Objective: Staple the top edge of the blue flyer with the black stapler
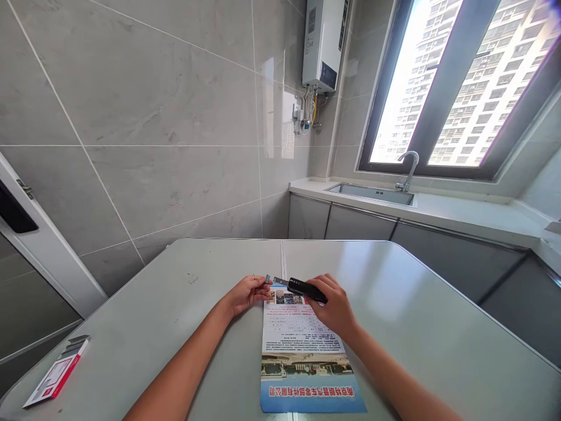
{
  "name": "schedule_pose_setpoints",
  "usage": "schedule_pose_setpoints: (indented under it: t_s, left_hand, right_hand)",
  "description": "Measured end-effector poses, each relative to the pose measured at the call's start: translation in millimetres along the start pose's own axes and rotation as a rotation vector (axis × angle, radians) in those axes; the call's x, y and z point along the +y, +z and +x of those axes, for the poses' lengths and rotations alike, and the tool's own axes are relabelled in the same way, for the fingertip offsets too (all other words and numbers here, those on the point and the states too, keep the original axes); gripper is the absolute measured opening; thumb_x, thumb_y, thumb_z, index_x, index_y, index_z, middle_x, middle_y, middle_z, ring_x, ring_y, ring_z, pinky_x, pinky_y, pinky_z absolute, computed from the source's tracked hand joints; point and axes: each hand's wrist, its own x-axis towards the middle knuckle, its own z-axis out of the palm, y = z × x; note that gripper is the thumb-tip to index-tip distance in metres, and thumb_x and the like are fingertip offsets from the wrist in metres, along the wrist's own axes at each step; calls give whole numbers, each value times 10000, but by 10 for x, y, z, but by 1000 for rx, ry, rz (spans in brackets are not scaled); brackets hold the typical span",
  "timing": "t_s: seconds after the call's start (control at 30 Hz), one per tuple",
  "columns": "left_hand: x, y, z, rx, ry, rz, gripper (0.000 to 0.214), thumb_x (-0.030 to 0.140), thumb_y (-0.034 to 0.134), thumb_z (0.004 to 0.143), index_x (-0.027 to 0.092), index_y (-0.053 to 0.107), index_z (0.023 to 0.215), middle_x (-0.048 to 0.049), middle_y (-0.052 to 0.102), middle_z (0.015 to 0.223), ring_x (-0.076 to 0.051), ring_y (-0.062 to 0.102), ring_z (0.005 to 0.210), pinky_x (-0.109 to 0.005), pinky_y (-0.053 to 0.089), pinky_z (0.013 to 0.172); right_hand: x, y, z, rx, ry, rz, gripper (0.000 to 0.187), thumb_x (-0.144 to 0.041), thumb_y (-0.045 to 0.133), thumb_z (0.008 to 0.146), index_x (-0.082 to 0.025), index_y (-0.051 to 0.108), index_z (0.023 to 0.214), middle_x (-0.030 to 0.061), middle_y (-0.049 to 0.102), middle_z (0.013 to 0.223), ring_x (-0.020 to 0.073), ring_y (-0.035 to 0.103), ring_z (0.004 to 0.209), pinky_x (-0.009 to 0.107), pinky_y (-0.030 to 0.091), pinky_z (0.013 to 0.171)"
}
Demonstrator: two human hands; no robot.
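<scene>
My right hand point(333, 304) is closed around the black handle of a utility knife point(301, 287). Its metal blade end point(280, 281) points left, toward my other hand. Between the fingertips of my left hand point(248, 294) is a small grey metal piece point(268, 279) that looks like a bit of blade. A narrow gap shows between that piece and the knife's tip. Beneath both hands lies a printed flyer point(302, 340), upside down to me, with a blue band and a photo strip at its near end.
A red and white packet point(56, 377) with dark strips at its top lies on the pale table point(210, 351) at the far left. Beyond the table are a counter with a sink point(372, 193), a faucet point(408, 169) and a wall-mounted water heater point(323, 47). A white-framed door point(48, 234) stands at left.
</scene>
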Motion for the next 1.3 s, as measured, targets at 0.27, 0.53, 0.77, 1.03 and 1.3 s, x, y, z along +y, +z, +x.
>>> schedule_pose_setpoints:
  t_s: [0.27, 0.53, 0.77, 1.03, 1.3]
  left_hand:
    - [8, 8, 4, 10, 56, 35, 244, 289, 690, 960, 56, 719, 1026, -90, 718, 831, -148, 730, 700, -232, 621, 694]
    - [-1, 20, 1, -29, 77, 86, 320, 371, 732, 929, 72, 716, 1041, -83, 700, 843, -147, 718, 713, -232, 613, 667]
    - [47, 115, -79, -74, 111, 122, 404, 460, 765, 888, 88, 715, 1038, -79, 694, 854, -146, 695, 721, -260, 588, 706]
    - [142, 466, -230, -197, 362, 573, 444, 554, 590, 980, 127, 708, 1010, -45, 680, 787, -108, 558, 596, -227, 434, 560]
    - [41, 677, -301, -175, 569, 1085, 389, 443, 490, 1045, 164, 730, 916, -9, 651, 730, -110, 520, 618, -237, 398, 625]
  right_hand:
    - [-59, 32, -31, -441, 200, 249, 313, -288, 789, 767, -213, 696, 1056, 51, 725, 1020, 255, 641, 954, 351, 473, 833]
    - [-80, -11, -7, -586, 220, 240, 335, -254, 846, 709, -207, 705, 1009, 15, 717, 995, 224, 617, 908, 303, 429, 788]
    - [-67, -32, -4, -654, 204, 265, 378, -261, 856, 708, -220, 683, 1041, 6, 699, 989, 199, 607, 859, 289, 437, 757]
    - [-90, -84, 41, -479, 40, 456, 623, -680, 550, 950, -305, 534, 1448, 98, 563, 1354, 272, 529, 1219, 416, 460, 1025]
    - [-190, 2, 23, -440, -133, 360, 650, -628, 493, 998, -338, 399, 1572, 114, 504, 1473, 285, 455, 1319, 488, 408, 1132]
